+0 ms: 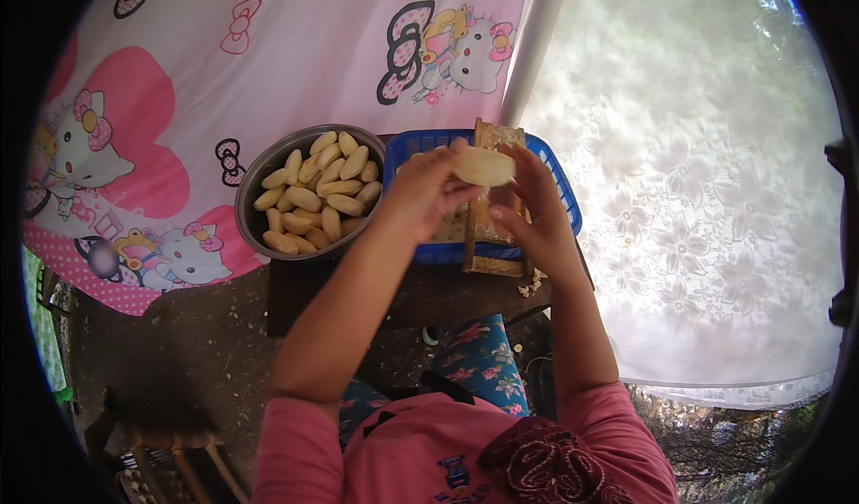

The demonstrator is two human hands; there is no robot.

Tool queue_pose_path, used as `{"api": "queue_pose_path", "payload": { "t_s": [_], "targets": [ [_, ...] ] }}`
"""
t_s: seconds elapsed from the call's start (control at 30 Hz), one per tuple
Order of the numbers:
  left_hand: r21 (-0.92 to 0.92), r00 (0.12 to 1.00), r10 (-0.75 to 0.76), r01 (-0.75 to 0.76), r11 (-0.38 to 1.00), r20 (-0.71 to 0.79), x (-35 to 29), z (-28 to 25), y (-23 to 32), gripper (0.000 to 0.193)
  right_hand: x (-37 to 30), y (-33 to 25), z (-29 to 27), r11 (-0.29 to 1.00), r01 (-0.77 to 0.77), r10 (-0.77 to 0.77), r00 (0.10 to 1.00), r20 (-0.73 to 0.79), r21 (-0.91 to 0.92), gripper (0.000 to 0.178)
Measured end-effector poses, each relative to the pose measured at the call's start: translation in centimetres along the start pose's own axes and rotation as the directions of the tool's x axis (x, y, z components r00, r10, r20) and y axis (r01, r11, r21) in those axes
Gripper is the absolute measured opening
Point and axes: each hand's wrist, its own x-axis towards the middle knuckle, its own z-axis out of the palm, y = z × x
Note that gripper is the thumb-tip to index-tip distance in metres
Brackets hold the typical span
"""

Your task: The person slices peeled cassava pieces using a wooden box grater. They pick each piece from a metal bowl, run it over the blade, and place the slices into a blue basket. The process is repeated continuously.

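A pale peeled banana (485,167), short and thick, is held crosswise above a wooden slicer. My left hand (422,189) grips its left end with closed fingers. At the other end is my right hand (540,209), its fingers curved beside the tip and its thumb spread well below them. Whether those fingers touch the banana is hard to tell. Under both hands, the wooden-framed slicer (495,265) lies across a blue plastic basket (429,254). Pale pieces show inside the basket, partly hidden by my left hand and forearm.
Left of the basket stands a round metal pot (253,228) full of peeled bananas (340,188). Both rest on a dark wooden table (394,294), with crumbs near its right front. A pink patterned curtain (313,47) hangs behind; a white floral cloth (689,209) hangs at right. A wooden chair (174,437) is lower left.
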Motion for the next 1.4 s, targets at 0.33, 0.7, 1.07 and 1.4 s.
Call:
{"api": "queue_pose_path", "payload": {
  "t_s": [0.33,0.7,1.07,1.4],
  "targets": [
    [0.991,0.935,0.353,-0.067,0.119,0.021,1.1,1.3,-5.6,0.057,1.6,3.9,-4.7,0.967,-0.252,0.254,0.956,-0.148,0.031,0.053],
    [0.948,0.973,0.226,-0.022,0.317,-0.053,0.3,0.8,-7.5,0.061,0.1,3.9,-3.4,0.788,-0.179,0.138,0.984,-0.114,-0.590,0.065],
    [0.941,0.978,0.203,-0.021,0.337,-0.051,0.3,0.8,-7.1,0.063,1.8,1.8,-2.5,0.751,-0.252,0.217,0.967,-0.132,-0.611,0.056],
    [0.948,0.992,0.100,0.042,0.315,-0.078,0.2,1.0,-6.3,0.061,7.8,7.7,-2.7,0.707,-0.302,0.223,0.953,-0.205,-0.640,0.055]
  ]
}}
